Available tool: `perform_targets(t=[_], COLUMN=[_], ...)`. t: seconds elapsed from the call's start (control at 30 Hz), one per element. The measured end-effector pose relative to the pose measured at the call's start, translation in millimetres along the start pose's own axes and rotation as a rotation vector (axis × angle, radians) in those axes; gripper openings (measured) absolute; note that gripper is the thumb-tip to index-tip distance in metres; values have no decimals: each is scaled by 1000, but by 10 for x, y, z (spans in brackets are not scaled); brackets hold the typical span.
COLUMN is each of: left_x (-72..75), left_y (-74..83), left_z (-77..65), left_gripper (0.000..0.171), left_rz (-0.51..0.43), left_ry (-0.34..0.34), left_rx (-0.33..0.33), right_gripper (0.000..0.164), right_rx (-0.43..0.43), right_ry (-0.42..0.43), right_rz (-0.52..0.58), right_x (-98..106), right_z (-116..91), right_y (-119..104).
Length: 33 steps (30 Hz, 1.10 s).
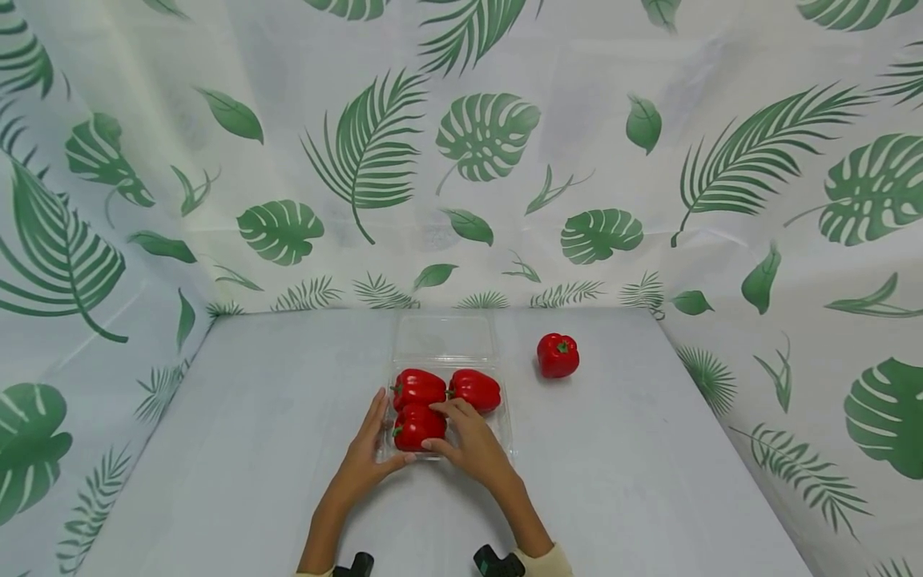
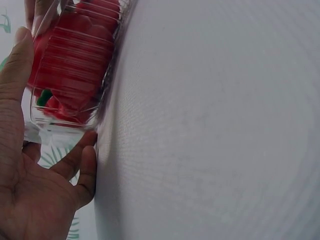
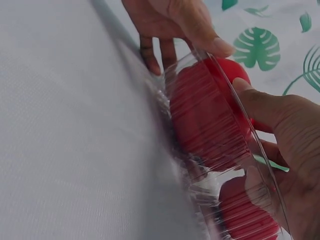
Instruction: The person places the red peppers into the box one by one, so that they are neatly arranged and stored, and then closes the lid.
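Note:
A clear plastic clamshell container (image 1: 499, 431) lies open, its lid (image 1: 444, 335) folded back. Inside are three red bell peppers: one back left (image 1: 420, 388), one back right (image 1: 479, 389) and one front left (image 1: 411, 430). My right hand (image 1: 476, 449) holds the front left pepper by its right end, thumb toward me and fingers over the far side. My left hand (image 1: 360, 461) grips the container's front left corner, its thumb along the front rim and fingers at the left wall. Through the ribbed wall, the front pepper (image 2: 75, 60) shows in the left wrist view.
Another red bell pepper (image 1: 558, 356) stands on the white table (image 1: 634, 449), right of the lid, stem up. A leaf-printed cloth (image 1: 534, 248) rises behind the table and along both sides.

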<state>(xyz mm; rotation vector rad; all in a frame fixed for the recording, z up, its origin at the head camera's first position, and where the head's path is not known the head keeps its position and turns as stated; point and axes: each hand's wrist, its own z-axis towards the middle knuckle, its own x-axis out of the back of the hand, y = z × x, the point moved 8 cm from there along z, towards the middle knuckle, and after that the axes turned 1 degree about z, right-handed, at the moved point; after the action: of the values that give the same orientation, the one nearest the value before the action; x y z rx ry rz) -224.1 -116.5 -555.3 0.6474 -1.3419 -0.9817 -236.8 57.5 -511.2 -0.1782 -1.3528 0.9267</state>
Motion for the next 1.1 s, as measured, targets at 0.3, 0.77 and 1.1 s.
perform_targets(t=[0.3, 0.77, 1.1], left_x=[-9, -2, -16], left_y=[-6, -16, -1], left_z=[-8, 8, 13], left_gripper=[104, 104, 105], left_rz=[-20, -17, -9], left_ry=[-5, -7, -7], left_rx=[8, 24, 21], right_gripper=[51, 44, 43], right_rx=[19, 57, 52], right_ry=[6, 26, 11], right_rz=[20, 101, 135], right_x=[13, 44, 63], right_z=[-3, 21, 14], right_y=[8, 39, 77])
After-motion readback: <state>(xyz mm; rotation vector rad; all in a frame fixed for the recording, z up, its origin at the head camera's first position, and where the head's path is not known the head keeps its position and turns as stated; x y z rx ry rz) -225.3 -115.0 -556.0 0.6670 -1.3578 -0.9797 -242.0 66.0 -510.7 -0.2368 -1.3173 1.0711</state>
